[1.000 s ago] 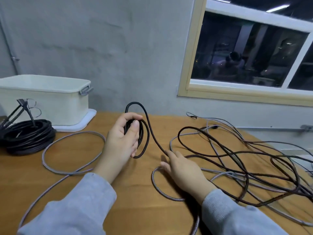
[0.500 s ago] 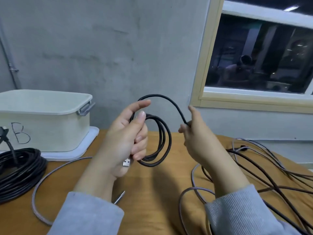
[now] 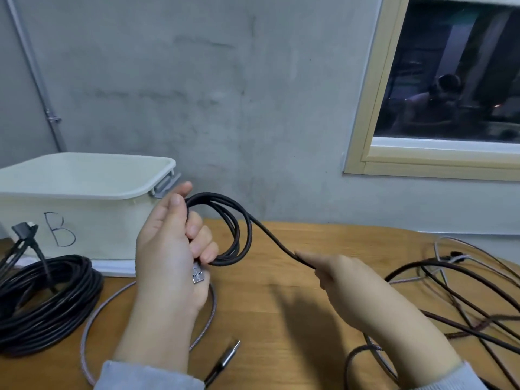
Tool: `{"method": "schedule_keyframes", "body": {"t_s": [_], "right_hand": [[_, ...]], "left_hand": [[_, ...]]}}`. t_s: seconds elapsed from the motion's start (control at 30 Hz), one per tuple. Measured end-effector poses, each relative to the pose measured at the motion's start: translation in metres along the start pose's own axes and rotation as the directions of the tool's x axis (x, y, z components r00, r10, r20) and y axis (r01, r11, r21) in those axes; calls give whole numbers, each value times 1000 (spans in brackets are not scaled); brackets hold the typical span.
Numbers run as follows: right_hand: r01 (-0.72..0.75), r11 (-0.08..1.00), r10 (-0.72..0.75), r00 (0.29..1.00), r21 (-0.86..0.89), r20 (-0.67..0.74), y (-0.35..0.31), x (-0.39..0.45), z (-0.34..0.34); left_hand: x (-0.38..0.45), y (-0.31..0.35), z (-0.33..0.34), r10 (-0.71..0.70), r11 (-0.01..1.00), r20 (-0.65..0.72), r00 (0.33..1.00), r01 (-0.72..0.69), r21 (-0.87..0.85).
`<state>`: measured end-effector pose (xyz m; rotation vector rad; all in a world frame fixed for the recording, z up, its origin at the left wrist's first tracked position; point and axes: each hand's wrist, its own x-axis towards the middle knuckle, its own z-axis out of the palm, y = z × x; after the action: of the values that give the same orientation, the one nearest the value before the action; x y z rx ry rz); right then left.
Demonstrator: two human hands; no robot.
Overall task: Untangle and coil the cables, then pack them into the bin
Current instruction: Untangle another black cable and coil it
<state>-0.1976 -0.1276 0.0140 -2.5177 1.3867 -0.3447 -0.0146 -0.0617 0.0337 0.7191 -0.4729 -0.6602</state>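
L hand (image 3: 168,249) grips a small coil (image 3: 228,229) of dark cable just right of the bin (image 3: 84,192). R hand (image 3: 340,280) pinches the cable's loose part, farther right of the bin.

Bare table (image 3: 281,299) lies open below and between the left hand (image 3: 168,257) and right hand (image 3: 346,280). Left of the grip, the bin (image 3: 84,220) and coiled black cable (image 3: 42,299) block passage; right of it, tangled cables (image 3: 464,299) cover the surface. A loose plug (image 3: 228,356) lies beneath.
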Motion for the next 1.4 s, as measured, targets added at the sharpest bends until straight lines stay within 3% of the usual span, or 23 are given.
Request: {"method": "schedule_keyframes", "body": {"t_s": [0.1, 0.23, 0.4, 0.53, 0.6, 0.7, 0.77, 1.03, 1.13, 1.23, 1.4], "right_hand": [[76, 993, -74, 997, -87, 30, -9, 0, 0], [171, 975, -159, 982, -139, 98, -34, -11, -13], [296, 915, -287, 955, -273, 72, -51, -22, -23], [327, 900, -384, 908, -289, -168, -54, -20, -16], [383, 883, -459, 827, -272, -326, -52, -17, -12], [502, 843, -530, 719, -192, -449, -50, -14, -14], [524, 841, -514, 701, -133, -494, -45, -15, -22], [468, 879, -359, 775, 91, -520, -13, -16, -37], [419, 886, -257, 800, 199, -542, -12, -15, -33], [359, 886, -147, 817, 292, -558, -15, -14, -29], [298, 872, -20, 815, 389, -579, -20, -13, -23]], "left_hand": [[-2, -8, 0, 125, 985, -59, 990, -117, 127], [-6, -20, 3, 315, 888, 21, 949, -302, 347], [-4, -34, 1, 246, 881, 212, 946, -310, 359], [-6, -36, -2, 173, 839, 360, 917, -329, 434], [-9, -35, 0, 129, 840, 394, 910, -312, 444], [-16, -35, 6, 16, 885, 427, 904, -211, 415], [-19, -33, 8, -68, 914, 434, 898, -119, 389], [-22, -19, 9, -273, 958, 420, 865, 206, 199], [-23, -16, 8, -351, 936, 528, 773, 302, 181], [-25, -15, 8, -370, 927, 640, 674, 309, 210], [-29, -9, 10, -414, 909, 653, 634, 323, 262]]}}
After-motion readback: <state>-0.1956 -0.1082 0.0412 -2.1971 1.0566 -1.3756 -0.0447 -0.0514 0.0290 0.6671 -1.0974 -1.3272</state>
